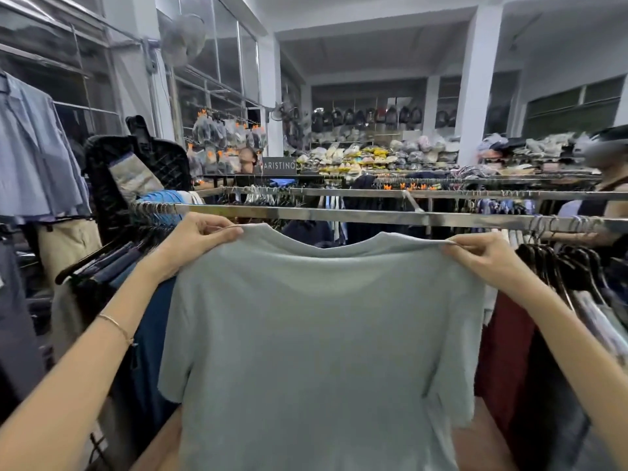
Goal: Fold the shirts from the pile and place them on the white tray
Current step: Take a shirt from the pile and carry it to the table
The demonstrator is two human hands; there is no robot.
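Clothing shop (crowded); shirt [316, 334] before metal rail [373, 217].

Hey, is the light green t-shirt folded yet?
No, the left hand and right hand each pinch a shoulder of the t-shirt, which hangs fully spread out.

A clothing shop is seen here: long shiny metal garment rails [373, 217] are crowded with black hangers [550, 263] and hung clothes. Plastic-wrapped folded goods [356, 158] are heaped along the back shelves, dark backpacks [373, 117] are displayed in rows above, and a black sign lettered ARISTINO [279, 165] is propped in front.
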